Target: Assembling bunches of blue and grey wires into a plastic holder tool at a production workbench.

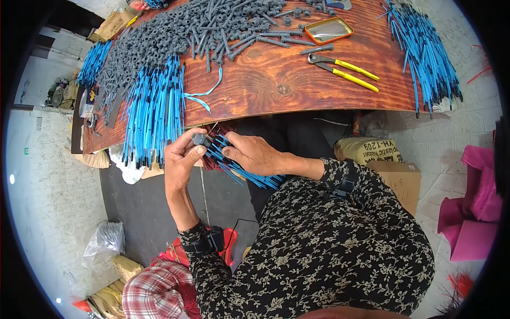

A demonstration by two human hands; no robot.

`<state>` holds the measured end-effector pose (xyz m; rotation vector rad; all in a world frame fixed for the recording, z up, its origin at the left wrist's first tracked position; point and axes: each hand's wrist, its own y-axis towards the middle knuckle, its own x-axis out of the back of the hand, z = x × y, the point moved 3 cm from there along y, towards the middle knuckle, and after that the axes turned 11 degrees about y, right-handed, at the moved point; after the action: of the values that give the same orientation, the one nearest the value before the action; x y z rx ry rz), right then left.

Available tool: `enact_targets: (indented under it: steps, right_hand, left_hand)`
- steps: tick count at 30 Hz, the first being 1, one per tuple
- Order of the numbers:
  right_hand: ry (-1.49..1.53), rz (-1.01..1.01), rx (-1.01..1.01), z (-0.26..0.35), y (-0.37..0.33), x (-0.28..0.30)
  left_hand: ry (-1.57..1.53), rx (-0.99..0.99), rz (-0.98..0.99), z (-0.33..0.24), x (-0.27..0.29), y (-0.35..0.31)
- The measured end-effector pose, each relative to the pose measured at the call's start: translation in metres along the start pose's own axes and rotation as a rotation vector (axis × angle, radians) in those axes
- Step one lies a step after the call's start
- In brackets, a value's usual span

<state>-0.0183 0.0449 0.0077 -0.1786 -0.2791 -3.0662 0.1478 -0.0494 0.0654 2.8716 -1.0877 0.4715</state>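
My left hand (179, 159) pinches a small dark grey plastic fitting (200, 139) between thumb and fingers, just below the table's front edge. Close to its right, my right hand (257, 154) is closed on a bundle of thin blue wires (241, 173), its thumb toward the fitting. The wires fan out beneath that hand over my lap. Their upper ends reach close to the fitting; whether any is inside it is too small to tell. A thin, pin-like piece stands up between the hands.
On the wooden table (255, 95) lie a heap of grey plastic parts (159, 37), yellow-handled pincers (350, 74) and an orange-rimmed tin (329, 30). Blue wire bundles (154, 111) overhang its edge. A cardboard box (401, 183) stands at right; a person in plaid (154, 290) is lower left.
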Motion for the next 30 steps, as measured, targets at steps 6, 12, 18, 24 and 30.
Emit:
enact_targets:
  steps: [6,12,18,24,30]
  right_hand:
    - [0.029,0.001,-0.017,0.001,-0.002,-0.003]
    - [0.005,-0.008,0.024,-0.001,0.000,-0.006]
    - [-0.035,0.018,0.049,0.003,0.004,-0.005]
    - [-0.032,0.030,0.092,0.014,-0.001,-0.004]
    - [-0.029,0.052,0.136,0.010,0.001,-0.002]
  left_hand:
    - [-0.028,-0.003,0.023,0.003,0.001,-0.004]
    - [-0.025,-0.032,0.056,0.000,0.002,-0.008]
    - [-0.015,-0.009,0.053,-0.001,0.005,-0.010]
    - [0.045,0.007,0.012,0.004,0.010,-0.019]
    - [0.051,-0.008,0.018,0.006,0.008,-0.023]
